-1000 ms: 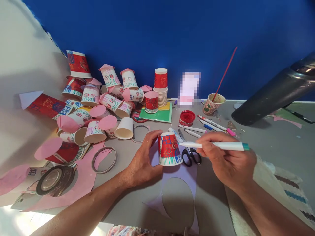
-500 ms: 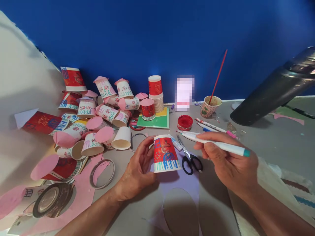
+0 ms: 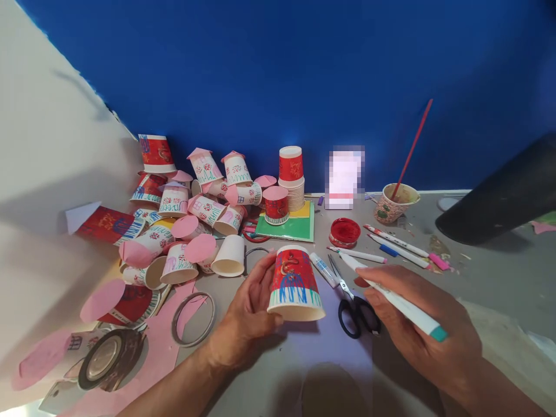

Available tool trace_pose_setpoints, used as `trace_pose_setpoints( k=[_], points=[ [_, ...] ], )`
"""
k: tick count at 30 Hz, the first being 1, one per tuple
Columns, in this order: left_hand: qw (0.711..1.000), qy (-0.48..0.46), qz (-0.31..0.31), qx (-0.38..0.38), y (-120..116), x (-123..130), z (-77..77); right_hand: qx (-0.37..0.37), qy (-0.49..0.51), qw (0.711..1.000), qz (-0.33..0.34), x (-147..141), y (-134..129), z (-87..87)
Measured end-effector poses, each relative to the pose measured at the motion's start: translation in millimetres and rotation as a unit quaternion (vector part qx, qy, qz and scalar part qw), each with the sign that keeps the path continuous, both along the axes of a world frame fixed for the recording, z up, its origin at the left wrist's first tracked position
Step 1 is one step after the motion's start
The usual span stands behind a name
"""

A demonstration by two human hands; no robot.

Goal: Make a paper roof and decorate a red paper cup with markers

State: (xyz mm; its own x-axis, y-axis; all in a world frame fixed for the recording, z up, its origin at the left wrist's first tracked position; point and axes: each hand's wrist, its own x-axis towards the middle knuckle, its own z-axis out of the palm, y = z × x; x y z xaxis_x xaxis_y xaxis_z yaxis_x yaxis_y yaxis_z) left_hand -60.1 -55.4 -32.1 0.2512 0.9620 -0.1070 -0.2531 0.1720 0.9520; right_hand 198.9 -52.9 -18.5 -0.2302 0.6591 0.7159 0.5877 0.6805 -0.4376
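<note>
My left hand [image 3: 245,307] grips a red and white paper cup [image 3: 295,284] from its left side, thumb near the wide rim. The cup is held upside down and tilted, its open end facing me, with blue and green strokes along the white band. In my right hand [image 3: 430,324] is a white felt-tip marker [image 3: 402,304] with a green end, its tip pointing left toward the cup but apart from it. Black-handled scissors [image 3: 354,310] lie between the two hands. A small white tube [image 3: 324,269] rests just behind the cup.
Many decorated cups [image 3: 178,263] with pink paper tops are piled on the left. Tape rolls [image 3: 193,318] and pink paper [image 3: 160,347] lie nearer. Behind are stacked cups [image 3: 291,165], a red lid [image 3: 344,231], several markers [image 3: 399,246], a cup with a straw [image 3: 395,202] and a dark bottle [image 3: 490,197].
The view has shifted, so the table items appear farther right and lower. My left hand has turned the cup, tipping its open end more toward me. The marker now slopes more steeply.
</note>
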Motion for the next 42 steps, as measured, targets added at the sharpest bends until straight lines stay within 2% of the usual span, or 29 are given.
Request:
trace_pose_setpoints(
  k=[3, 6, 11, 16, 21, 27, 33, 38, 42],
  points=[
    [0.995, 0.047, 0.011, 0.092, 0, 1, -4.2, -0.004, -0.003, 1.0, -0.004, 1, 2, -0.4],
    [0.987, 0.086, 0.016, 0.134, -2, 1, -6.2, -0.005, -0.013, 1.0, -0.01, 2, 5, -2.3],
    [0.979, 0.133, 0.035, 0.153, -4, 3, -5.0, -0.005, -0.024, 1.0, -0.003, 2, 6, -4.9],
    [0.974, 0.169, 0.068, 0.134, -2, 5, -4.4, -0.014, -0.065, 0.998, -0.01, 2, 6, -10.8],
    [0.974, 0.171, 0.099, 0.115, 1, 5, -3.7, -0.089, -0.158, 0.983, -0.026, 5, 10, -26.7],
    [0.972, 0.169, 0.11, 0.118, 2, 3, -6.2, -0.128, -0.182, 0.975, 0.025, -3, 7, -35.5],
    [0.948, 0.24, 0.131, 0.161, 0, 6, -1.3, -0.129, -0.201, 0.968, 0.072, -18, 0, -36.7],
    [0.936, 0.276, 0.13, 0.176, -1, 8, -1.0, -0.136, -0.214, 0.965, 0.064, -20, -1, -38.0],
    [0.915, 0.318, 0.133, 0.208, -1, 8, -1.7, -0.135, -0.229, 0.962, 0.061, -19, 0, -40.9]
  ],
)
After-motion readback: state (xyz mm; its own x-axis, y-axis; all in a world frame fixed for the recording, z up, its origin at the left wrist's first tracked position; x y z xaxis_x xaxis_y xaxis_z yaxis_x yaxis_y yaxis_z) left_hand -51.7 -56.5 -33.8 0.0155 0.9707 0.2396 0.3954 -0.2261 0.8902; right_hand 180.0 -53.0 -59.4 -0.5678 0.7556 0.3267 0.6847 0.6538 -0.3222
